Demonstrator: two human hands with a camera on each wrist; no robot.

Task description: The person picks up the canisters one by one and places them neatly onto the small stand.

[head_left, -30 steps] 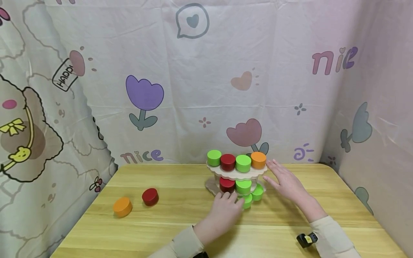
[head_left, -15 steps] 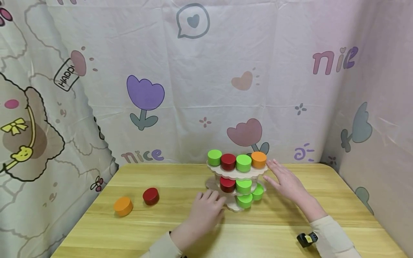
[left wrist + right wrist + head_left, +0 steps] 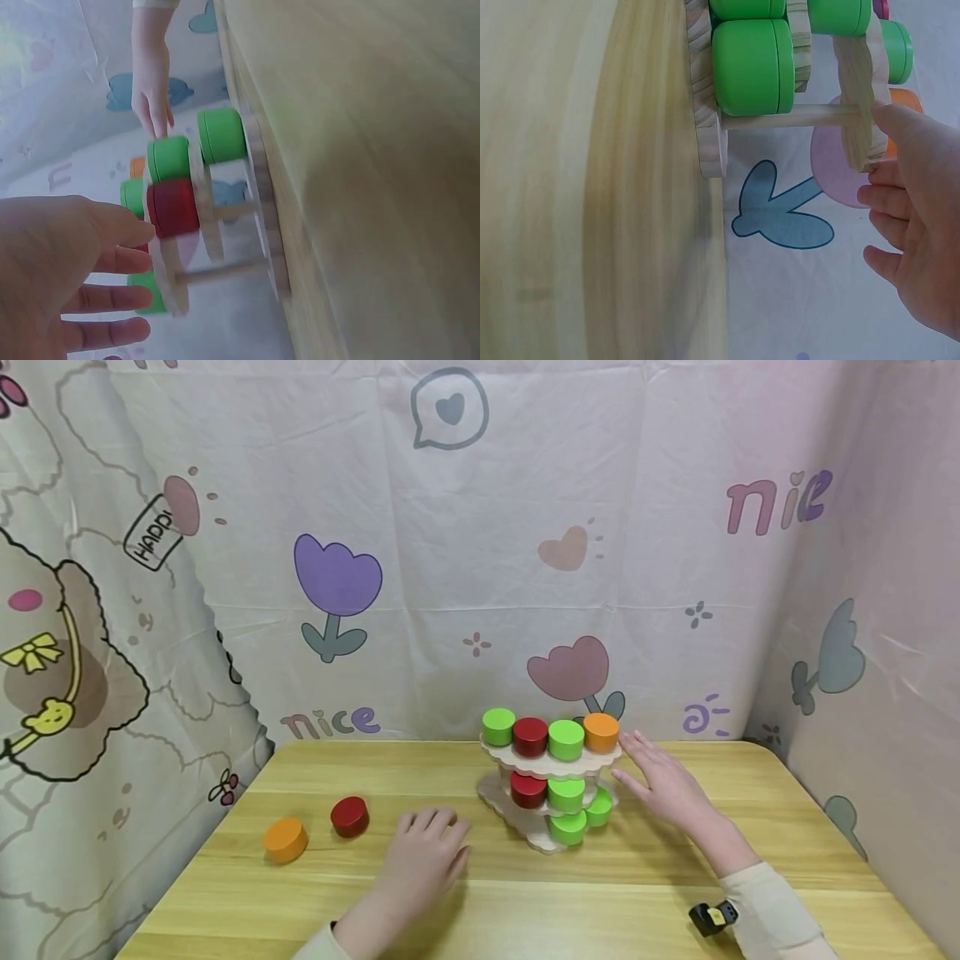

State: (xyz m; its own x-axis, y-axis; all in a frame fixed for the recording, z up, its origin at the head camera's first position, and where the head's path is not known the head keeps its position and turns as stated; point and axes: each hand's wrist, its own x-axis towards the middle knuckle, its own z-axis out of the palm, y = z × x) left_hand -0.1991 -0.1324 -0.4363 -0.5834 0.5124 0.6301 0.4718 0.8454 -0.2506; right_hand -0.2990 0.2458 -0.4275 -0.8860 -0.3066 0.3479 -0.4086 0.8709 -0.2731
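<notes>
A wooden tiered stand with scalloped shelves stands right of the table's middle. On its top shelf are green, dark red and orange round blocks. Below sit a red round block and several green ones. My left hand hovers over the table left of the stand, fingers loosely bent and holding nothing. In the left wrist view those fingers are spread. My right hand touches the right edge of the top shelf with thumb and fingertips; the right wrist view shows the thumb against that edge.
A loose dark red round block and an orange one lie on the wooden table at the left. Patterned cloth hangs behind and along both sides. A small black device sits by the right sleeve.
My left hand has moved away from the front green block on the lowest shelf, leftward toward the loose red block. The right hand stays at the stand's edge.
</notes>
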